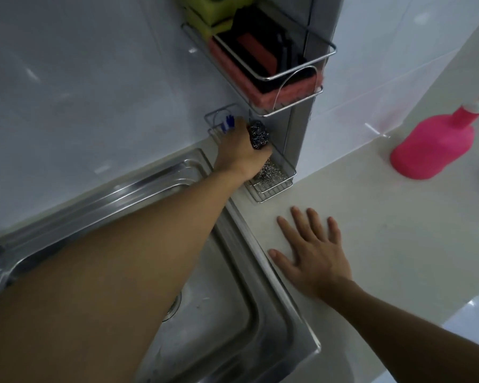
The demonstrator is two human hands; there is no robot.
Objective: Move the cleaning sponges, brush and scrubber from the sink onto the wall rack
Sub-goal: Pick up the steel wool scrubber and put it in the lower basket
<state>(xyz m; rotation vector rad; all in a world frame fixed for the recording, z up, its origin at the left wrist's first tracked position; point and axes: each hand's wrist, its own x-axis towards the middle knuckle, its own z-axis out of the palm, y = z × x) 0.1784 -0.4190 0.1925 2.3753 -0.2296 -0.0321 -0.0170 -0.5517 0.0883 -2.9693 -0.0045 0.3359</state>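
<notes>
My left hand (239, 150) reaches over the sink corner into the lower wire basket (274, 186) of the wall rack and grips a dark steel-wool scrubber (257, 134). A second, silvery steel scrubber (268, 171) lies in that basket under my hand. The upper basket (324, 55) holds a pink sponge (263, 92), a black and red brush (260, 51) and green-yellow sponges (213, 12). My right hand (313, 252) rests flat, fingers spread, on the countertop right of the sink, holding nothing.
The stainless sink (227, 313) fills the lower left, its drain partly hidden by my forearm. A pink spray bottle (434, 147) stands on the pale countertop (385, 217) at the right. White tiled walls meet at a metal corner strip (302, 134).
</notes>
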